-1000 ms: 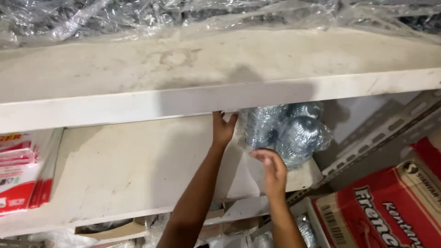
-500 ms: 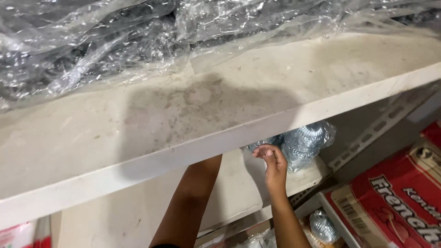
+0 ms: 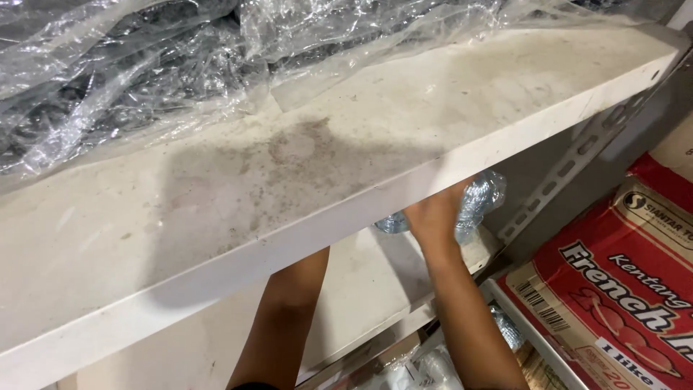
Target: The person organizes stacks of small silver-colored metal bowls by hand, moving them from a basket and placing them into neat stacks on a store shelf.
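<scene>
Here the clear plastic bag [image 3: 480,202] of silvery, crinkled bundles shows only in part: a shiny, wrinkled bulge of it peeks out from under the front edge of the upper shelf [image 3: 303,188], with a smaller glint of the same bag to the other side of the wrist. It sits on the lower shelf [image 3: 368,282], against and just beyond the right hand [image 3: 433,217]. That hand reaches in under the upper shelf and lies against the bag, but its fingers are hidden by the shelf edge, so I cannot tell whether they are spread or closed on the plastic. The left forearm [image 3: 289,318] goes up under the same shelf, and its hand and fingers are wholly out of sight. Above the hands, loose clear plastic sheeting [image 3: 180,65] lies crumpled across the dusty, stained upper shelf. Off to the right of the right arm stands a red and white carton [image 3: 621,289].
</scene>
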